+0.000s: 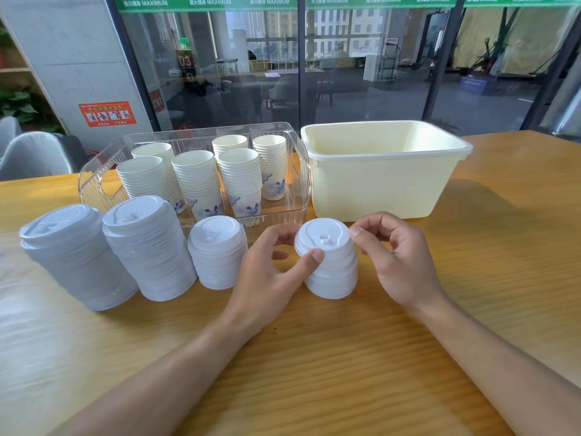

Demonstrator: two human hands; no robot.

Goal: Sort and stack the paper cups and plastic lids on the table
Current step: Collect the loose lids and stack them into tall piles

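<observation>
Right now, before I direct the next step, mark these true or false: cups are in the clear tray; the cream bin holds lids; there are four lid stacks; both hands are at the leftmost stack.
1. The paper cup stacks stand in the clear tray. True.
2. The cream bin holds lids. False: no lids show inside it.
3. Four lid stacks stand on the table. True.
4. Both hands are at the leftmost lid stack. False: the left hand and right hand are at the rightmost lid stack.
</observation>
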